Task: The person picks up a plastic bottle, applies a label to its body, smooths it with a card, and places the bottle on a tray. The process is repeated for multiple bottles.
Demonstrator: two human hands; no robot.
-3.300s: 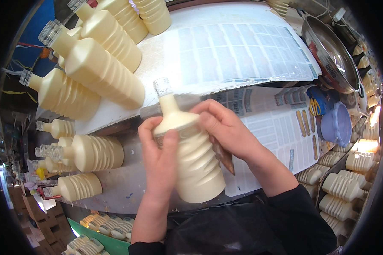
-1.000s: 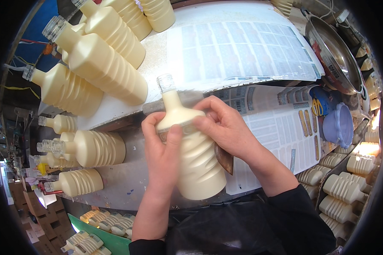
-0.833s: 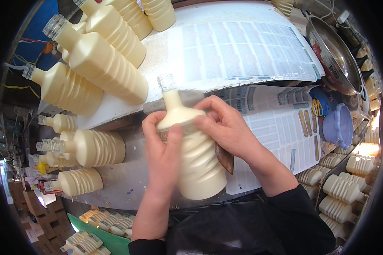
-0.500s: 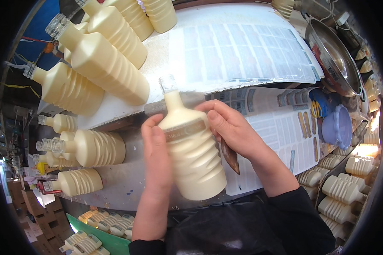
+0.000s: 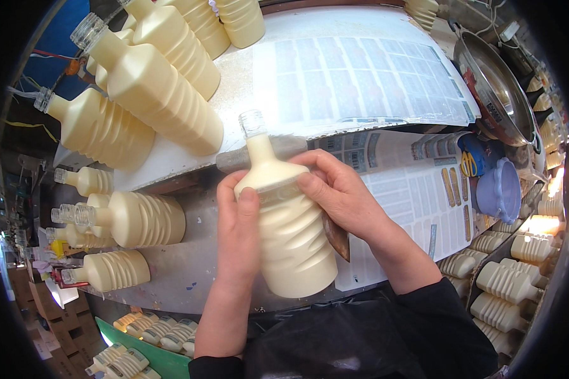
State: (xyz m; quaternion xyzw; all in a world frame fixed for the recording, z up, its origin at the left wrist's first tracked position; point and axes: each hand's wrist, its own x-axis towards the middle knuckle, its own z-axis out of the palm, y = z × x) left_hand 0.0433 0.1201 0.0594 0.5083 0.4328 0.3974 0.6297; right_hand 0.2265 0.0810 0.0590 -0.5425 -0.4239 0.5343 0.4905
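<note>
A cream bottle point(image 5: 297, 252) with a ridged body and a clear threaded neck leans between my hands, in the middle of the view. My left hand point(image 5: 237, 215) grips its left shoulder, the thumb lying on the front. On the other side my right hand point(image 5: 335, 192) holds the right shoulder, with its thumb pressed on a greyish translucent label band point(image 5: 275, 191) that runs across the bottle. A brown, flat, pointed piece point(image 5: 336, 239), like a scraper, sticks out below my right palm. Behind the bottle's neck lies a grey pad point(image 5: 231, 159).
Several cream bottles point(image 5: 164, 95) stand at the far left, and more point(image 5: 148, 218) at the left. Label sheets point(image 5: 398, 208) lie at right, near yellow-handled scissors point(image 5: 469, 163), a lavender bucket point(image 5: 499, 189) and a large pan point(image 5: 496, 88). Bottles point(image 5: 506, 287) fill racks at lower right.
My right thumb has moved left and down onto the label band. My left thumb has shifted right over the bottle's front. The brown piece is tucked further behind the bottle.
</note>
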